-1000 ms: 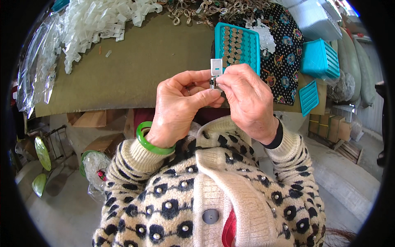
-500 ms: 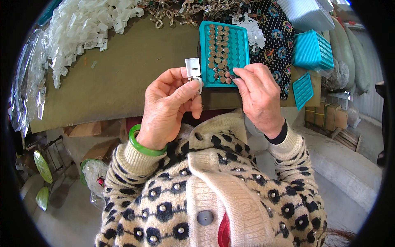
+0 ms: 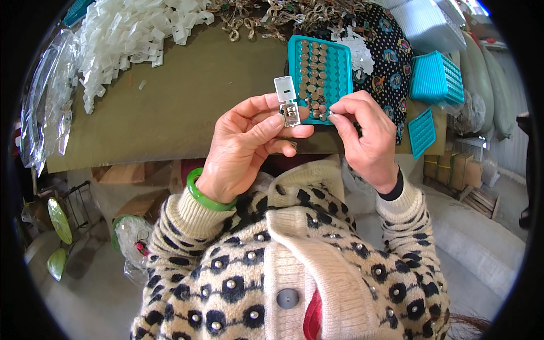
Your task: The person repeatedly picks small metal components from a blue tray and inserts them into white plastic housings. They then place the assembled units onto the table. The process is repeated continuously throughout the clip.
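Observation:
My left hand (image 3: 243, 133) holds a small clear plastic case (image 3: 290, 115) between thumb and fingers. Its white lid (image 3: 284, 89) stands flipped up, and metal parts show inside the case body. Close by on the right, my right hand (image 3: 368, 133) has thumb and forefinger pinched on a small silvery button cell (image 3: 330, 114), mostly hidden by the fingertips. Behind both hands lies a teal tray (image 3: 340, 68) with rows of round button cells (image 3: 313, 62) in its left part. Several loose cells are heaped at its near end.
White plastic pieces (image 3: 130, 39) are piled at the far left beside clear bags (image 3: 48, 102). Coiled wires (image 3: 255, 17) lie along the back. Patterned cloth (image 3: 391, 56), stacked teal trays (image 3: 436, 79) and one flat teal tray (image 3: 422, 133) are on the right.
The view has shifted slightly, moving the scene to the right. My left thumb has slid off the case's inside, uncovering the metal parts. My right hand stays pinched near the tray's near edge.

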The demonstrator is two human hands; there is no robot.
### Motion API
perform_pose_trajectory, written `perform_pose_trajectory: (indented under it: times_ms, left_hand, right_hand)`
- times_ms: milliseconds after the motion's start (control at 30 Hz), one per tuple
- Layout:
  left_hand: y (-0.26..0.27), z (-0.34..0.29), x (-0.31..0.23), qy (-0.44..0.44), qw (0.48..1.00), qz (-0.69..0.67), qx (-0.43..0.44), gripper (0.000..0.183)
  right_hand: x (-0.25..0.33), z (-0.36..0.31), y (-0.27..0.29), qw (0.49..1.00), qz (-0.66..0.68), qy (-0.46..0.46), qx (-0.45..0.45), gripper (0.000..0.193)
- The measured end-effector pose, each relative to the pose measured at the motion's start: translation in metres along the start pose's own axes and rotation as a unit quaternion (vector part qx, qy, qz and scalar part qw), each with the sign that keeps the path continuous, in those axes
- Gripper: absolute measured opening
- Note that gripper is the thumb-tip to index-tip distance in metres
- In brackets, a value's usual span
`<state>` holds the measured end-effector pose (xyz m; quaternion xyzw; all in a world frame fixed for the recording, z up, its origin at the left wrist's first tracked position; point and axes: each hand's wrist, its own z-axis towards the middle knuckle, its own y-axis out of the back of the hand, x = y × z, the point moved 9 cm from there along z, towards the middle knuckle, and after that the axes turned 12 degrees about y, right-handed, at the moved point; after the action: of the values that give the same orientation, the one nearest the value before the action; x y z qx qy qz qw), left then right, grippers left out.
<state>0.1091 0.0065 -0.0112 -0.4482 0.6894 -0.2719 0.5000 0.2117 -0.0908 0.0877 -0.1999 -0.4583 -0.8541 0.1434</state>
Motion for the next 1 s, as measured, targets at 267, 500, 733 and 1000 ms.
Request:
perform_pose_trajectory:
  times_ms: [267,500,733,1000]
  left_hand:
    - [0.003,0.001,0.003,-0.018,0.998,-0.058,0.028,0.026]
    - [0.006,-0.002,0.005,-0.018,0.999,-0.048,0.011,0.025]
    - [0.005,-0.005,0.005,-0.051,0.997,-0.051,0.015,0.021]
    - [-0.005,-0.013,-0.007,-0.1,0.994,0.039,0.024,0.02]
  right_hand:
    - [0.031,0.018,-0.013,0.992,0.011,0.096,-0.079,0.025]
    - [0.038,0.017,-0.018,0.986,-0.034,0.124,-0.11,0.025]
    - [0.039,0.019,-0.025,0.988,0.01,0.139,-0.063,0.025]
    - [0.008,0.008,-0.043,0.87,0.456,-0.187,-0.021,0.018]
